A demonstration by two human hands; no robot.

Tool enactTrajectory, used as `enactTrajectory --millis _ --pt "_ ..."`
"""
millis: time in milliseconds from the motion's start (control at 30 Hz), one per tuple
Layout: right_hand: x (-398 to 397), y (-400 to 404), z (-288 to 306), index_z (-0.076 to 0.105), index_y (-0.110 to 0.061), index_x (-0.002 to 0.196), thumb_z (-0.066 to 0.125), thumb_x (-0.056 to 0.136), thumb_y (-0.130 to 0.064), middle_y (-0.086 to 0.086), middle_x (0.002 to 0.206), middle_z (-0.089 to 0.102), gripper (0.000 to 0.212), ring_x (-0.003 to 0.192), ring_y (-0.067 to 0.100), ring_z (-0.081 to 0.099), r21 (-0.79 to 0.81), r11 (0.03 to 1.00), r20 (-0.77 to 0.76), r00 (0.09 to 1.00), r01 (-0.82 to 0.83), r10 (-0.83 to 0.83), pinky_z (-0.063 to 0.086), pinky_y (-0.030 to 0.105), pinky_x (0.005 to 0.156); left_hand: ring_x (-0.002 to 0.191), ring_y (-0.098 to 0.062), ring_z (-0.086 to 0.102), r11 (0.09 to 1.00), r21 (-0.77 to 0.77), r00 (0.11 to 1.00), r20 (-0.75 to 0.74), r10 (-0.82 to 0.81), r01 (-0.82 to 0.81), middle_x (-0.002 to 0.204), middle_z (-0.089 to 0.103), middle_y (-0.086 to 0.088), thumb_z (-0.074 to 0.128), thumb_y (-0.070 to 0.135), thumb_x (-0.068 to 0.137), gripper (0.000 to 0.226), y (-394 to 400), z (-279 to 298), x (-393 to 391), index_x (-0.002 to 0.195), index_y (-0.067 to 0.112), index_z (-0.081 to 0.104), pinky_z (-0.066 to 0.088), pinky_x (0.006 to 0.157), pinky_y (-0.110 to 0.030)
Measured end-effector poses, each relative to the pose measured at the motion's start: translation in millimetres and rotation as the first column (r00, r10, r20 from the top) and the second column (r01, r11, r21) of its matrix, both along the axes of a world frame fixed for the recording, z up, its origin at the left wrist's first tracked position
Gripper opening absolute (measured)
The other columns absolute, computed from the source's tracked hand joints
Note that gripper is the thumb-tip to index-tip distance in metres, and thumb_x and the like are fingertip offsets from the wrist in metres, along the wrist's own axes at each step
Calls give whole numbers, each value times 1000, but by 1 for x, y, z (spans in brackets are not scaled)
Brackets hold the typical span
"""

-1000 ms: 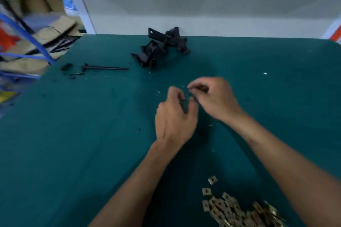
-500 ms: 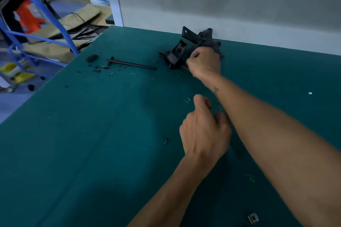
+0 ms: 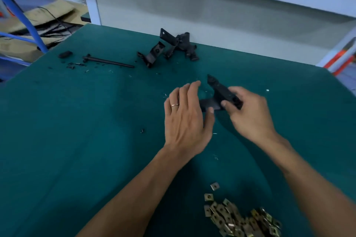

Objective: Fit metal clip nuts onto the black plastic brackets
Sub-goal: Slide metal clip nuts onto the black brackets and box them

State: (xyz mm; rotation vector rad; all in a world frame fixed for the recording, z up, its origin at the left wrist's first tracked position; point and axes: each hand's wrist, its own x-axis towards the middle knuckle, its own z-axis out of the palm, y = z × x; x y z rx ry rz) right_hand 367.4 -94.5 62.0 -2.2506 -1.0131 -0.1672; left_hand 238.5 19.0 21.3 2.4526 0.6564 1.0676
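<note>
Lying nearest, at the front edge of the green felt-covered table [image 3: 77, 140], is a loose heap of clip nuts [image 3: 240, 217]: small, flat, square pieces of brassy metal, each with a hole in the middle, a few strays scattered just beyond the pile.

Further in, both forearms reach over the cloth. The right hand [image 3: 250, 113] grips a black plastic bracket [image 3: 221, 94], an angled matte piece with a hole near the held end; its thumb and curled fingers pinch that end, while the bracket's pointed tip sticks up and away towards the far side. The bracket's lower flat leg runs left, to the left hand [image 3: 185, 119]. That hand is mostly open, its fingers loosely spread and slightly bent above the table, a ring [image 3: 175, 104] on one finger; its thumb tip touches the near edge of the bracket's flat leg. I cannot tell whether any clip nut sits between the fingers.

Beyond the hands, well apart from them, a small pile of black brackets [image 3: 173, 46] lies tangled near the table's far edge, some propped upright. To its left rests a thin black rod [image 3: 107, 61] and a small dark oval lump [image 3: 65, 54], with tiny black crumbs and pale shavings strewn about. Behind the table stands a pale wall panel [image 3: 212, 5].
</note>
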Motion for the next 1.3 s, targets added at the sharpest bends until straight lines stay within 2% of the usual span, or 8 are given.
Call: enactTrajectory --millis 133,267,333,400,567,767,933,1300 --pt "-35 -30 -19 69 -19 101 60 93 -39 0 74 67 23 68 23 61 135 972 -150 966 -192 212 52 41 64 144 -29 31 994 104 989 -149 -17 33 148 48 -11 23 57 102 78 -18 -2 -4 156 2 20 13 121 -46" --pt "-61 -47 -27 72 -16 101 64 98 -20 4 81 69 10 75 25 63 293 942 -251 937 -164 242 53 39 68 100 -20 66 994 -12 989 -98 -114 113 91 71 -1 22 67 99 93 -29 -1 -11 158 -1 -1 25 118 -43" --pt "-70 -56 -27 71 -22 98 68 95 -11 -7 81 71 12 76 15 66 326 932 -296 920 -157 259 52 28 69 73 -22 65 991 -60 987 -106 -122 116 75 67 1 27 71 96 99 -32 -1 -14 158 3 -9 47 92 -41" --pt "-71 -73 -29 72 -24 107 74 91 -11 -13 87 73 21 81 6 68 272 951 -331 914 -146 234 53 23 74 59 -22 59 979 -112 968 -163 -189 173 72 65 -1 27 76 92 102 -34 -1 -15 158 10 -15 45 57 -36" --pt "-76 -150 -37 74 -23 117 78 88 -12 -9 98 71 31 74 17 59 211 977 -404 910 -2 89 47 25 70 42 -12 46 906 -136 887 -188 -422 402 57 49 9 35 69 97 97 -36 2 -17 158 14 -17 37 39 -31" --pt "-103 -204 -31 79 -30 100 83 81 -30 -5 101 64 20 83 22 56 103 987 -439 885 -125 158 47 33 72 70 -34 64 875 -157 852 -204 -483 458 88 67 -14 55 45 98 101 -38 2 -17 156 21 -24 54 58 -50" --pt "-105 -214 -25 78 -30 101 85 79 -5 -6 107 62 33 94 22 58 22 986 -457 876 -163 154 45 23 79 85 -36 67 892 -102 863 -228 -452 440 105 70 -17 69 36 93 116 -41 -3 -16 154 22 -28 49 68 -37" --pt "-110 -202 -29 67 -34 88 77 85 -17 -11 101 58 20 83 18 55 -84 988 -285 953 -127 98 41 20 68 99 -31 69 928 -108 908 -192 -372 358 121 70 -6 69 51 88 118 -38 -6 -12 156 21 -23 43 71 -31"
